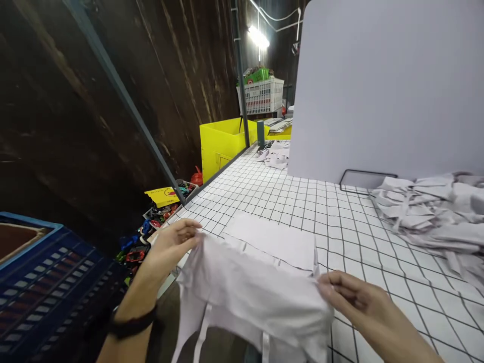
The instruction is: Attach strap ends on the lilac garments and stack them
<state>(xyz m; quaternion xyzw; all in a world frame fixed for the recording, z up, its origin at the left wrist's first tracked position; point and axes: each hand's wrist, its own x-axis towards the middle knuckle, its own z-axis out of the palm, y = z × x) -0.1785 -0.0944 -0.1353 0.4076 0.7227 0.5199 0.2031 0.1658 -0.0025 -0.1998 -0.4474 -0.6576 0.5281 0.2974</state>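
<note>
- Cloth [257, 287]: pale, stretched between my two hands over the near part of the tabletop [257, 191], straps hanging below.
- Left hand [172, 247]: closed on the cloth's upper left corner, thumb against fingers.
- Right hand [363, 302]: pinching the upper right corner.
- Flat piece [272, 237]: pale, lying on the grid-patterned tabletop just beyond the cloth; whether joined to it, I cannot tell from here.
- Pile [434, 217]: crumpled pale strips, to the right, near a wire frame [372, 173].
- Board [378, 91]: upright, behind.
- Yellow bin [221, 146]: beyond the tabletop's left edge.
</note>
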